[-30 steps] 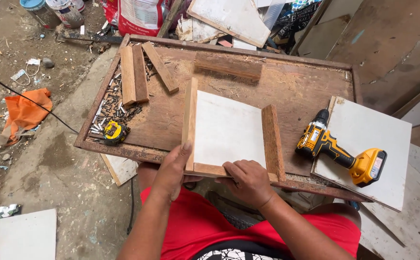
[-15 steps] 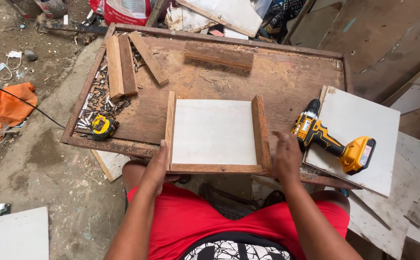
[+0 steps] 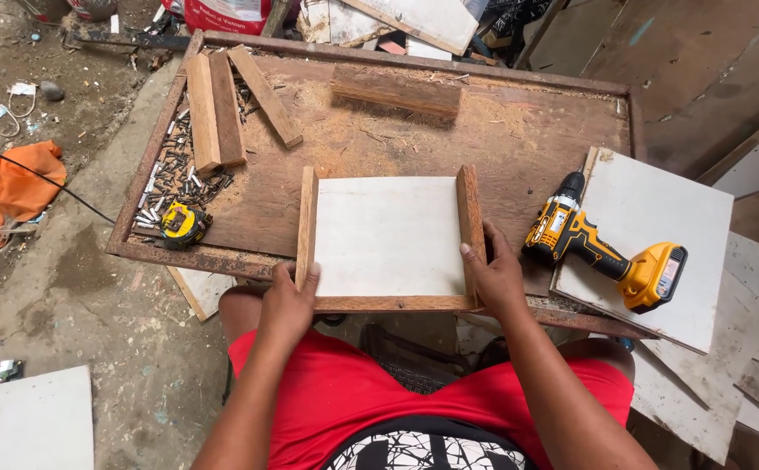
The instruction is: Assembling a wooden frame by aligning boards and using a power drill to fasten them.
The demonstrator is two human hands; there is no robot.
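A white square panel (image 3: 388, 235) edged with wooden strips on its left, right and near sides lies flat on a worn wooden worktable (image 3: 527, 139). My left hand (image 3: 288, 300) grips the panel's near left corner, fingers over the left strip. My right hand (image 3: 494, 277) holds the near right corner, thumb on the right strip (image 3: 469, 218). A yellow and black cordless drill (image 3: 601, 252) rests just right of my right hand, partly on a white board (image 3: 658, 218).
Several loose wooden battens (image 3: 223, 104) and a short block (image 3: 395, 90) lie at the table's far side. Screws are scattered along the left edge near a yellow tape measure (image 3: 184, 224). An orange cloth (image 3: 14, 187) and white boards lie on the dirt ground.
The framed panel has been turned and squared to the table edge. My hands moved apart, from the near edge to its two near corners.
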